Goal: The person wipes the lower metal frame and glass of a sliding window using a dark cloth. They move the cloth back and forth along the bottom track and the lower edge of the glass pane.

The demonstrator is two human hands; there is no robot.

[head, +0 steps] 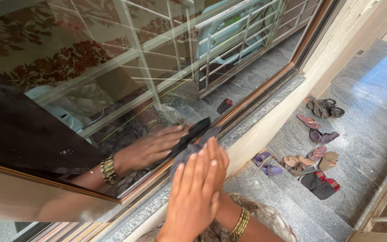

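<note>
1. Against the lower edge of the window glass (pixel 90 54), a dark cloth (pixel 185 156) lies crumpled flat on the pane, just above the brown frame rail (pixel 265 92).
2. Long axis of the cloth: it runs up and to the right, roughly parallel to the rail. Its near end is covered by the palm, and its far end shows free beyond the fingertips.
3. Left hand (pixel 198 188) (judged the left one from the finger lengths, shortest at the left; the thumb is hidden): it lies flat, fingers straight and closed side by side, palm pressed on the cloth. It does not clench the cloth but pins it to the glass. The fingers point along the cloth's long axis, so the uncovered part lies directly ahead of them.
4. Right hand: not in view. The left is therefore the only hand at the cloth.
5. Gold bangles (pixel 240 224) circle the wrist, and the forearm enters from the lower right.
6. Mirror image (pixel 151 148) of the hand and cloth appears in the pane to the left, meeting the real fingers at the cloth, with white railings (pixel 229 40) reflected higher up.
7. Grey stone sill (pixel 269 112) runs beside the rail.
8. Sandals (pixel 321 136) lie scattered on the stone floor (pixel 372 134) well apart to the right, below the steps (pixel 274 197).
</note>
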